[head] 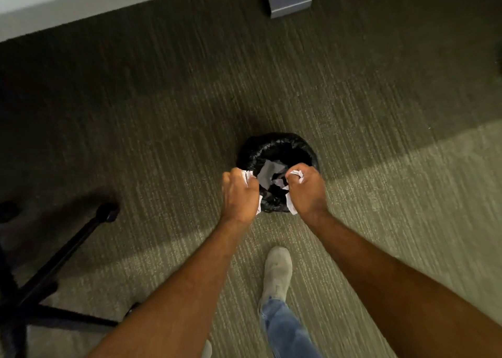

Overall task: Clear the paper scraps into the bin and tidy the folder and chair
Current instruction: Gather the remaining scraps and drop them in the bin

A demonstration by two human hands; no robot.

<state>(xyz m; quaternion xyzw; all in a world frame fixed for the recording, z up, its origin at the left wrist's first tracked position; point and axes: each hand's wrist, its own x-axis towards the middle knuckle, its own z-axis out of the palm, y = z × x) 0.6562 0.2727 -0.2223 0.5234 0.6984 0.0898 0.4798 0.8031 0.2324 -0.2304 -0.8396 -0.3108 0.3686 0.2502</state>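
A small round bin (pixel 274 143) lined with a black bag stands on the carpet, and crumpled paper (pixel 267 171) lies inside it. My left hand (pixel 239 194) is a fist over the bin's near left rim, with white paper scraps (pixel 248 177) poking out of it. Over the near right rim, my right hand (pixel 307 192) is also closed on white paper scraps (pixel 296 173). The black wheeled base of the chair (pixel 62 260) is at the lower left. No folder is in view.
Grey-green striped carpet (pixel 163 113) covers the floor. A pale wall base runs along the top left. A grey metal furniture foot (pixel 289 3) stands at the top centre. My shoe (pixel 277 270) and jeans leg are just behind the bin.
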